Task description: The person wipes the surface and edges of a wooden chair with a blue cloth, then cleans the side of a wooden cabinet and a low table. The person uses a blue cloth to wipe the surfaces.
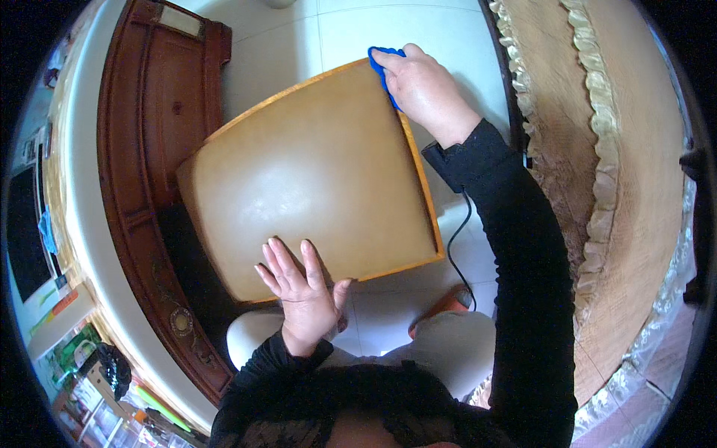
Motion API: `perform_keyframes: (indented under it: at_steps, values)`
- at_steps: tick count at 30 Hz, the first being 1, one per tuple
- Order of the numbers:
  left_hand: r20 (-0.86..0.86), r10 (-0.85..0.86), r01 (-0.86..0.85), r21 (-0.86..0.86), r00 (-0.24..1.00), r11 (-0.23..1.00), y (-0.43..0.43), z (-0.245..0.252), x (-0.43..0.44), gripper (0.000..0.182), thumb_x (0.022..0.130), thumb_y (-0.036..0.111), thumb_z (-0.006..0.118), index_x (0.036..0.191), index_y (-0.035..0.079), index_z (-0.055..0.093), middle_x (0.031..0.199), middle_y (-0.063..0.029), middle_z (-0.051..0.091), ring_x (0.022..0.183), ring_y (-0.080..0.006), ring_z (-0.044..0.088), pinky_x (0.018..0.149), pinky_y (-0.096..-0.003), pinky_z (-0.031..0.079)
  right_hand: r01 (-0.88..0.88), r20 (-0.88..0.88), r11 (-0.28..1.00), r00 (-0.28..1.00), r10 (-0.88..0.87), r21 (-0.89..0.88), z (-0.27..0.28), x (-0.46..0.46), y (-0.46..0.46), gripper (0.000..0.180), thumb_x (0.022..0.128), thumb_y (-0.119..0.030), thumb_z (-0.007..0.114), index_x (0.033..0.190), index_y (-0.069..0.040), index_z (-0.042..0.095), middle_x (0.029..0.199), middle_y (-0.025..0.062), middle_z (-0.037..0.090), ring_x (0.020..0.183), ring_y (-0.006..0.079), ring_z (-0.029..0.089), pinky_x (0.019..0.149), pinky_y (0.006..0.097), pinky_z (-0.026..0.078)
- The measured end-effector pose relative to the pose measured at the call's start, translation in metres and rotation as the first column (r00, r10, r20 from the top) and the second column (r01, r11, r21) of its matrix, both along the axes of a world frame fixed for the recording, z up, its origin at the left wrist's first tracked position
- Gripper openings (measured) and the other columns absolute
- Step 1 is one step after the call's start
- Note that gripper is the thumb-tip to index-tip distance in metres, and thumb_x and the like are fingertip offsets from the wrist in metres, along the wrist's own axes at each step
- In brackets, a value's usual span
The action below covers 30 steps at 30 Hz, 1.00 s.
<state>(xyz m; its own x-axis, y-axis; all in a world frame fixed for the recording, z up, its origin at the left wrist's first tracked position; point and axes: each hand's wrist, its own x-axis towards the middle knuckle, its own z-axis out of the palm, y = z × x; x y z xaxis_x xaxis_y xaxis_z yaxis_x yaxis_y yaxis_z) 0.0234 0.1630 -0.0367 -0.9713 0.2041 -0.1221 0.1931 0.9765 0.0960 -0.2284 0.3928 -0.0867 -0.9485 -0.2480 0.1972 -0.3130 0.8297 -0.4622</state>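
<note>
A wide panel with a tan, slightly shiny surface and a narrow orange-brown wooden rim, perhaps a drawer or a seat (313,168), lies before me, its left side close to a dark opening in wooden furniture. At its far right corner my right hand (417,84) presses a blue cloth (386,70) over the rim. My left hand (305,291) rests near the panel's near edge, fingers spread over the tan surface, holding nothing. The cloth is partly hidden under my right fingers.
Carved dark red wooden furniture (159,112) with a white top (84,140) stands at the left, various items on it. A bed or couch with a ruffled tan cover (638,157) is at the right. A black cable (455,246) hangs from my right sleeve towards the tiled floor (269,50).
</note>
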Motion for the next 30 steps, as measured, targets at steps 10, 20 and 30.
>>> perform_keyframes:
  at_steps: [10, 20, 30]
  values:
    - [0.011, 0.011, -0.010, -0.044, 1.000, 0.999, 0.006, -0.001, 0.000, 0.090, 0.084, 0.049, 0.056, 0.146, 0.000, 0.012, 0.144, -0.0403, 0.002, 0.135, -0.0565, 0.003, 0.103, -0.0691, 0.006, -0.038, 0.232, 0.996, 0.971, 0.056, -0.079, 0.022, 0.163, 0.035, 0.033, 0.082, -0.011, 0.059, 0.115, -0.010, 0.056, 0.076, 0.0145, 0.052, 0.066, 0.0339, 0.057, 0.057, 0.0446, 0.046]
    - [-0.001, 0.025, -0.025, -0.023, 1.000, 0.999, 0.009, 0.004, 0.000, 0.090, 0.082, 0.043, 0.062, 0.146, 0.000, 0.015, 0.146, -0.0374, 0.003, 0.135, -0.0552, 0.004, 0.104, -0.0678, 0.008, -0.228, 0.384, 0.965, 0.909, 0.163, 0.131, 0.053, 0.245, 0.060, 0.027, 0.081, -0.013, 0.056, 0.106, -0.009, 0.063, 0.070, 0.0115, 0.051, 0.061, 0.0304, 0.055, 0.058, 0.0425, 0.045]
    - [0.013, 0.021, -0.020, -0.015, 1.000, 1.000, 0.009, 0.004, 0.000, 0.090, 0.082, 0.041, 0.062, 0.146, 0.000, 0.013, 0.146, -0.0370, 0.001, 0.136, -0.0541, 0.001, 0.104, -0.0668, 0.005, 0.139, 0.429, 0.895, 0.901, 0.063, -0.424, 0.025, 0.224, 0.059, 0.026, 0.082, -0.009, 0.063, 0.104, -0.003, 0.050, 0.094, 0.0170, 0.055, 0.090, 0.0330, 0.057, 0.080, 0.0386, 0.045]
